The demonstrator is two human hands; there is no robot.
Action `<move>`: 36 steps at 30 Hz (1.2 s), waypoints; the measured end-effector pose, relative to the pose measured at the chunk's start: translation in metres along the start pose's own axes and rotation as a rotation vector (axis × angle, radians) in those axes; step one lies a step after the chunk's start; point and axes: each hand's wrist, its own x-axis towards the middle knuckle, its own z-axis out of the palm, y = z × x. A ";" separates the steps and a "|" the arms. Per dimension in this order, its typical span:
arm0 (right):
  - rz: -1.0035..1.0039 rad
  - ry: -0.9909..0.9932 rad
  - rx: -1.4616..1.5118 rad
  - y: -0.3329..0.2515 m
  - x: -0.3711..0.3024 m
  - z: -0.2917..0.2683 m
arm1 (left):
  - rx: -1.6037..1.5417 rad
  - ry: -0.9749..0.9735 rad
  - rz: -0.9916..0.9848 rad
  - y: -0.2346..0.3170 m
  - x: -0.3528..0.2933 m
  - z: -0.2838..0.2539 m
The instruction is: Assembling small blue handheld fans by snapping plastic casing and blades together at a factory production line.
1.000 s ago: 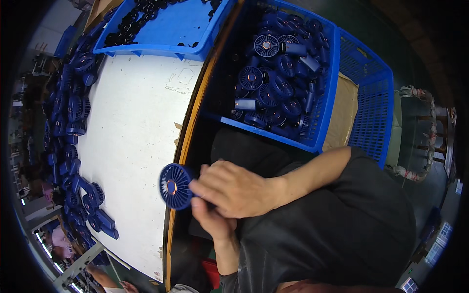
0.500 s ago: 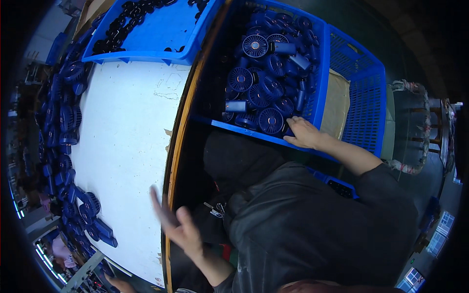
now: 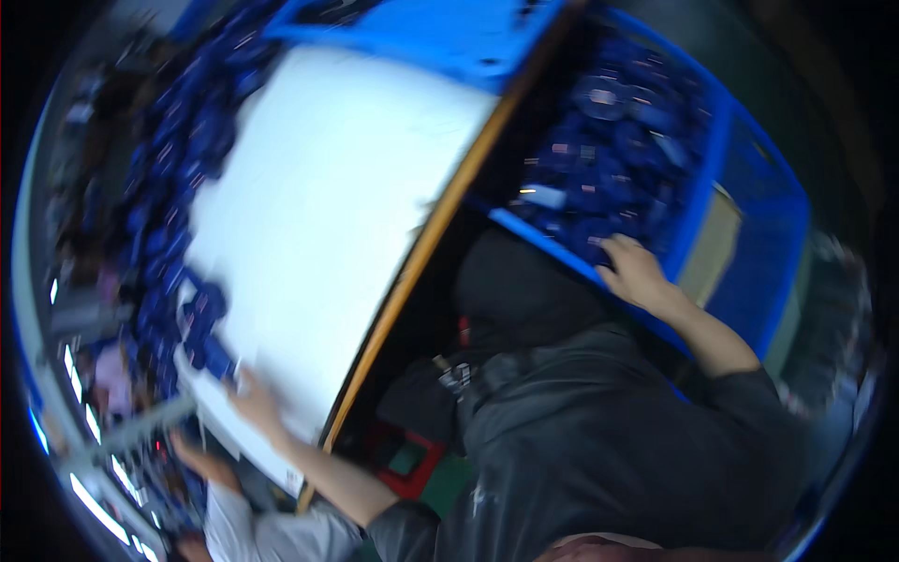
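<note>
My right hand rests at the near rim of a blue crate, thumb and fingers apart, beside the piled dark blue handheld fans. Whether its fingertips touch a fan is hard to make out. Over the near left part of the white tabletop, my left hand reaches out. Its fingers are smeared by motion, so their grip is unclear. Closest to them lies a small group of fans at the table's left side.
More fans are heaped along the table's left edge. A blue tray sits at the table's far end. Right of the crate stands another blue basket with a tan sheet. Another person's arm shows at lower left.
My left hand has moved left across the table edge toward the fans. My right hand stays at the crate rim. The whole view has shifted and blurred.
</note>
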 end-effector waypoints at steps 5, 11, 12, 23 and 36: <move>-0.145 0.047 0.192 -0.036 0.005 -0.005 | 0.041 0.068 -0.076 0.013 0.025 -0.008; -0.393 -0.019 0.341 -0.109 0.019 -0.014 | 0.222 0.104 -0.059 0.018 0.038 -0.010; -0.443 -0.033 0.346 -0.118 0.018 -0.015 | 0.219 0.082 -0.038 0.021 0.042 -0.007; -0.732 -0.435 0.708 -0.230 0.021 -0.002 | -1.121 -0.157 -0.278 0.045 0.012 -0.027; -1.022 -0.239 0.571 -0.285 0.017 0.019 | -1.907 -0.450 -0.384 0.150 -0.151 -0.024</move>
